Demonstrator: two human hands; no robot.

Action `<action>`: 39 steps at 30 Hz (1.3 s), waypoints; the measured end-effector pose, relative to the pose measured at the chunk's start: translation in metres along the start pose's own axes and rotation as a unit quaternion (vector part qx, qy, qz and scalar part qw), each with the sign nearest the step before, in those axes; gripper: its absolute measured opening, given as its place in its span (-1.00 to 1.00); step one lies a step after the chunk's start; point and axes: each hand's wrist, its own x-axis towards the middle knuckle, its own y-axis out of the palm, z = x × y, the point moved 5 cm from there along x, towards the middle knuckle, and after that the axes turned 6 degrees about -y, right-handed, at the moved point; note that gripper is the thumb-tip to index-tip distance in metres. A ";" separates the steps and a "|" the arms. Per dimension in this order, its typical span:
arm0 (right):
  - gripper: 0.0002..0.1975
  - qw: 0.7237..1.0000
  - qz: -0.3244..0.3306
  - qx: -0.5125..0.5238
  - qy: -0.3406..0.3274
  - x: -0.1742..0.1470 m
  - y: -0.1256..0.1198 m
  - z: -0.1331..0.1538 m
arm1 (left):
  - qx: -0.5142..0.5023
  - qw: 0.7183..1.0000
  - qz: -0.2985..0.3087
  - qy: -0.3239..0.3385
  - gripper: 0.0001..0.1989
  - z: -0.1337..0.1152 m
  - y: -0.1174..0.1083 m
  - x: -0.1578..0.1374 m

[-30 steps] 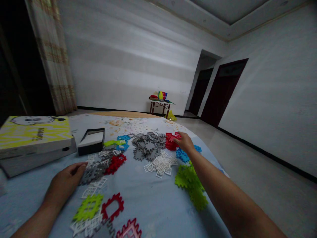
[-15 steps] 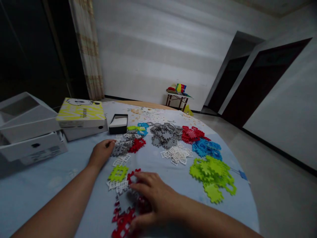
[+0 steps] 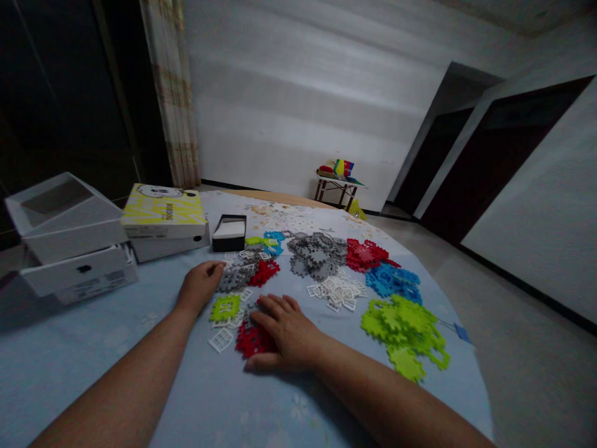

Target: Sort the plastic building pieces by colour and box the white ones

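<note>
My left hand (image 3: pixel 200 287) rests on the cloth with its fingers curled together, against the left edge of a heap of grey toothed plastic pieces (image 3: pixel 237 279). Whatever it may hold is hidden. My right hand (image 3: pixel 293 333) lies with spread fingers over red toothed pieces (image 3: pixel 252 341), covering part of them. Just left of those sit a lime green square piece (image 3: pixel 226 307) and white window-like lattice pieces (image 3: pixel 221 340). More red pieces (image 3: pixel 265 272) touch the grey heap, with blue pieces (image 3: pixel 274 242) and a green strip (image 3: pixel 257 241) behind.
Sorted piles of grey (image 3: pixel 318 255), red (image 3: pixel 364 254), white (image 3: pixel 339 290), blue (image 3: pixel 393 282) and green (image 3: pixel 403 326) pieces stand to the right. A black box (image 3: pixel 229 233), a yellow box (image 3: pixel 163 211) and white boxes (image 3: pixel 69 227) line the left. The round table's edge curves rightward.
My right hand has pushed the near red and white pieces forward, away from me, bunching them together. My left hand stays by the grey heap. The view has shifted slightly.
</note>
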 end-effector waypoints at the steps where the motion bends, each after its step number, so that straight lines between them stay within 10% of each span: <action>1: -0.16 1.000 -0.012 -0.012 0.014 0.003 0.000 -0.009 | -0.001 1.000 -0.003 -0.002 -0.55 0.000 0.000 0.000; 10: -0.39 0.985 -0.128 -0.009 0.112 -0.005 -0.022 -0.052 | -0.005 1.000 -0.003 0.000 -0.57 -0.001 -0.001 0.000; 16: -0.44 0.980 -0.080 0.070 0.166 -0.029 -0.034 -0.061 | 0.010 1.000 -0.002 -0.006 -0.55 -0.001 -0.001 0.000; 39: -0.76 0.996 -0.041 0.040 0.074 -0.027 -0.034 -0.062 | 0.109 0.993 0.034 -0.014 -0.49 0.011 -0.002 0.016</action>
